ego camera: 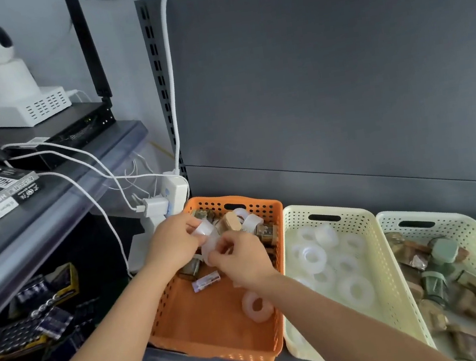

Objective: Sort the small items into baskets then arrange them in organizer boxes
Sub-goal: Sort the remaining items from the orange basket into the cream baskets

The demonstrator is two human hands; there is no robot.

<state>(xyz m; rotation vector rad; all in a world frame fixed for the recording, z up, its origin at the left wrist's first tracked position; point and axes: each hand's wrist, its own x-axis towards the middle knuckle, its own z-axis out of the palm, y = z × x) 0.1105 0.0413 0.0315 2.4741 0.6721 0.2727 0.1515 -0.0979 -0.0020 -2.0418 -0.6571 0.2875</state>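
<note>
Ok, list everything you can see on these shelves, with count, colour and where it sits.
orange perforated plastic basket: one, orange, leftmost on the shelf.
cream perforated plastic baskets: two, cream, right of the orange one; a paler basket is cut off at the right edge.
translucent white tape rolls: many, whitish, mostly in the nearer cream basket, a few in the orange.
small jars with cork or green lids: many, brown and green, farther cream basket, some in the orange.
white power strip: one, white, behind the orange basket.
black router: one, black, upper left shelf.
left hand, right hand: both grip tape rolls over the orange basket.
</note>
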